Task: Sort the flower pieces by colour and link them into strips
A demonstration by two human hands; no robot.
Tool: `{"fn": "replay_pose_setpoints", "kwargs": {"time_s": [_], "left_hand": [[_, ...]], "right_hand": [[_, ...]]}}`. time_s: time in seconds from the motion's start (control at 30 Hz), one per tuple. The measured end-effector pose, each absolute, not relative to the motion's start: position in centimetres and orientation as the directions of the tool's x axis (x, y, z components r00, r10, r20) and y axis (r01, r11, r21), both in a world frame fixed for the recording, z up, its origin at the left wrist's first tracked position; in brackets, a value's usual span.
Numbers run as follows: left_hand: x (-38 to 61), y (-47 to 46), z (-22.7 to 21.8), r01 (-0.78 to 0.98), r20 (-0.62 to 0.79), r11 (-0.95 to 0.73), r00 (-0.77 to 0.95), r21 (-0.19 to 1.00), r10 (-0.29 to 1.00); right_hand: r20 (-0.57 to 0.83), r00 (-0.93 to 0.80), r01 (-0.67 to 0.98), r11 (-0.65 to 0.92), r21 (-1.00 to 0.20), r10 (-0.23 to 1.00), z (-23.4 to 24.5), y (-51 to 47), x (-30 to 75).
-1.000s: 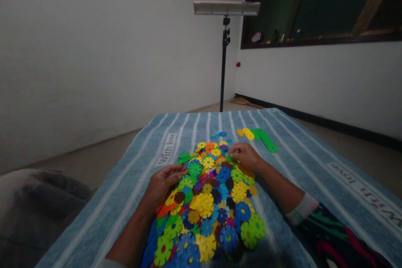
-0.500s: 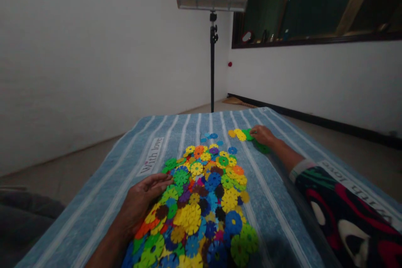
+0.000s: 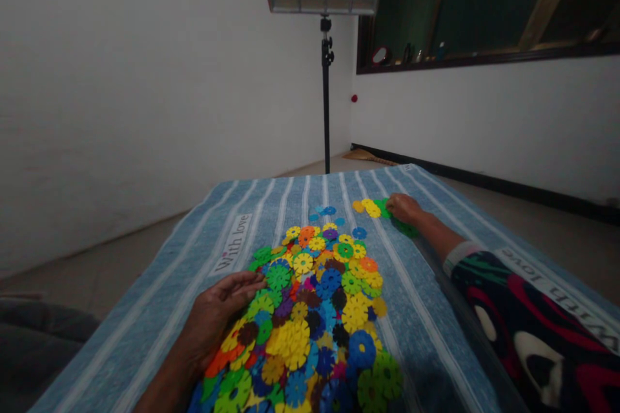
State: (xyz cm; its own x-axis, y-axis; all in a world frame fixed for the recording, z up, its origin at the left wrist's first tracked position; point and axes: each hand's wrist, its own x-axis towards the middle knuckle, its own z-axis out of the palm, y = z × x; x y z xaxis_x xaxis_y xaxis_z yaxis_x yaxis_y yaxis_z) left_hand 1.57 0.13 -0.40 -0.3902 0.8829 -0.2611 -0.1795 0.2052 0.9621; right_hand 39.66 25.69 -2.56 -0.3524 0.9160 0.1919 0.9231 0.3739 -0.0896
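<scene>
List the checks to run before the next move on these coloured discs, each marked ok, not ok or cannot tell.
1. Right hand is on the green discs, next to the yellow discs: ok.
2. Right hand's grip is closed on a disc: cannot tell, the fingers hide it.
3. Left hand lies flat and open at the left edge of the pile: ok.
4. Green and yellow discs lie apart from the pile: ok.
5. Striped cloth lies flat around the discs: ok.
</scene>
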Motion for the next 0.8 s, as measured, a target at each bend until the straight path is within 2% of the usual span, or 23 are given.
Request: {"fn": "replay_pose_setpoints", "kwargs": {"time_s": [0.13, 0.23, 0.37, 0.53, 0.8], "left_hand": [[1.6, 0.1, -0.2, -0.187, -0.274, 0.216, -0.394, 0.958, 0.877], [1.6, 0.1, -0.3, -0.201, -0.281, 0.216, -0.398, 0.956, 0.874], [1.5, 0.1, -0.5, -0.202, -0.284, 0.221, -0.383, 0.954, 0.879], [1.6, 0.0, -0.4, -0.197, -0.276, 0.217, -0.364, 0.956, 0.890], [1.7, 0.0, -0.8, -0.229, -0.259, 0.184, -0.363, 0.956, 0.895]], "right_hand": [[0.193, -0.353, 0.925, 0.373, -0.074, 0.915, -2.7, 25.3, 39.5], [0.176, -0.413, 0.902, 0.429, -0.058, 0.893, -2.7, 24.7, 39.0], [0.124, -0.506, 0.861, 0.508, 0.022, 0.853, -2.3, 23.8, 38.5], [0.098, -0.522, 0.852, 0.514, 0.098, 0.847, -2.4, 23.4, 38.4], [0.104, -0.542, 0.840, 0.536, 0.078, 0.834, -2.4, 22.8, 38.5]]}}
